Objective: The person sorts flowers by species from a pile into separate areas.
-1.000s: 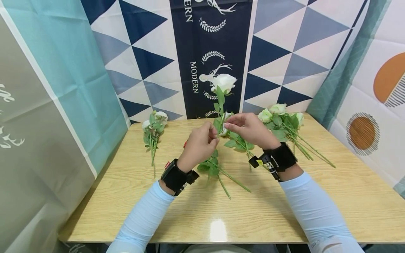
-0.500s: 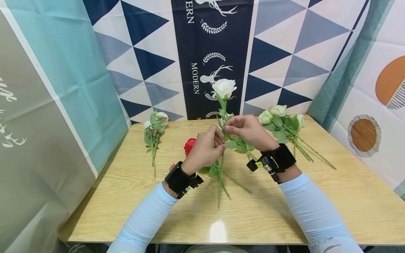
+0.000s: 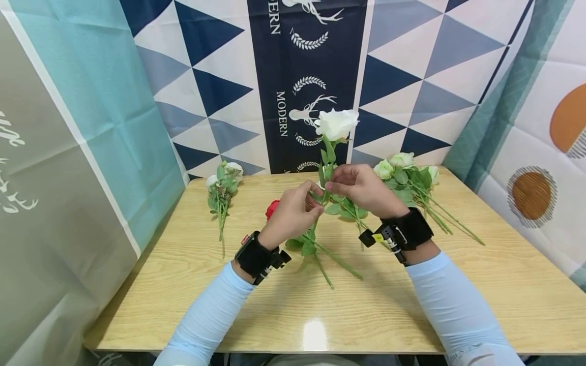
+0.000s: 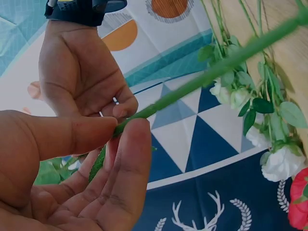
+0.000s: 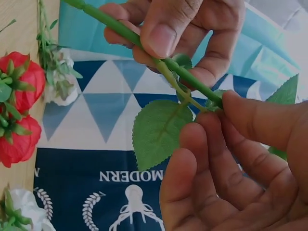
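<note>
Held upright above the table's middle is a single white rose (image 3: 337, 124). My left hand (image 3: 293, 211) pinches its green stem (image 4: 211, 72) between thumb and fingers. Just higher on the stem, my right hand (image 3: 366, 190) pinches it beside a serrated leaf (image 5: 161, 130). In the right wrist view a thin leaf stalk lies alongside the stem between the two hands. The head view hides most of the lower stem behind my left hand. Beneath the hands lies a red rose (image 3: 272, 208), partly covered by my left hand, its green stems (image 3: 336, 259) reaching toward me.
White roses (image 3: 224, 175) lie at the back left of the wooden table (image 3: 183, 305). Pale green-white roses (image 3: 403, 162) lie at the back right. More leafy stems (image 3: 350, 208) lie behind my right hand. A patterned cloth (image 3: 393, 76) hangs behind the table.
The white bloom has shifted right and leans that way. Half a second ago the stem's lower end hung visible below my left hand; now it is hidden. Both hands stay close together.
</note>
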{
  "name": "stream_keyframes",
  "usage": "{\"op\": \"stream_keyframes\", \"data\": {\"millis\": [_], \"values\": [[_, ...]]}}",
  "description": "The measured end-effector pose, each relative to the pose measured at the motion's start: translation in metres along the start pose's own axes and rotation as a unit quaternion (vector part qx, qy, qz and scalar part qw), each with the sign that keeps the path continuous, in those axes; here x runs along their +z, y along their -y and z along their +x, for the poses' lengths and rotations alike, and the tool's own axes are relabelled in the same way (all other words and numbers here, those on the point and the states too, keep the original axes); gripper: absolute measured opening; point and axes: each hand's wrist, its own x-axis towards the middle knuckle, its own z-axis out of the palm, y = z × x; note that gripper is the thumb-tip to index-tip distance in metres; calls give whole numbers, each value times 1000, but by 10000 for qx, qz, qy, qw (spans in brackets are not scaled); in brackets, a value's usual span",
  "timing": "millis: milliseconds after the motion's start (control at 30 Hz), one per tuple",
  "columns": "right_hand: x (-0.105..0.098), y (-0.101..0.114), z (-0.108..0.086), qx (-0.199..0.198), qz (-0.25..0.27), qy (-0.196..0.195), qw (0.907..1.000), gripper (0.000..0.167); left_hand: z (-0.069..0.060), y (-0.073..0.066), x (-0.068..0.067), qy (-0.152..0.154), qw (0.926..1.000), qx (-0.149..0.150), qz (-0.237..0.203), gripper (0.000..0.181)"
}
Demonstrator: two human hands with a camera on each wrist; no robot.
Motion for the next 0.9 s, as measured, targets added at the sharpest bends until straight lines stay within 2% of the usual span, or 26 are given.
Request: {"op": "stream_keyframes", "data": {"millis": [133,233,333,367,433,467,500,533,567,600,633,667,733,767,833,867,900], "values": [[-1,3,-2,-73,18,-24,10000,15,-1,2,-9,-76,9993,216,298,14],[1,5,-3,13,258,-34,9997,12,-2,7,-17,-252,9961,414,732,7],[7,4,-5,388,278,-101,9988,12,-1,14,-23,-364,9920,532,1085,11],[10,3,-4,300,383,-127,9987,13,-1,16,-24,-373,9907,563,1183,13],[15,0,-4,-202,312,-268,9989,10,1,22,-26,-346,9884,660,1322,17],[18,-2,-3,-621,202,-362,9972,8,3,25,-26,-312,9876,704,1368,19],[20,-4,-1,-1204,127,-441,9917,9,4,28,-27,-276,9868,758,1408,21],[23,-5,0,-1943,-521,-503,9783,13,6,32,-27,-217,9862,794,1437,23],[25,-6,1,-2640,-1043,-711,9562,22,7,34,-27,-157,9860,819,1445,25],[27,-7,2,-3113,-1513,-995,9329,33,8,37,-27,-107,9860,833,1443,27],[29,-7,3,-3524,-1973,-1320,9052,42,9,39,-27,-61,9861,835,1436,28],[30,-7,4,-3797,-2292,-1542,8829,48,10,41,-27,-30,9866,832,1405,29],[31,-7,5,-3997,-2561,-1793,8617,52,10,43,-28,9,9871,846,1363,30],[31,-6,5,-3907,-2098,-1715,8797,49,10,43,-28,5,9870,862,1357,30],[30,-5,5,-3478,-1432,-1392,9161,36,11,42,-28,-17,9865,926,1350,31],[29,-5,4,-3121,-960,-1134,9384,26,11,41,-29,-27,9862,960,1346,31],[29,-5,4,-2591,-495,-923,9602,17,11,40,-29,-32,9860,998,1335,31]]}}
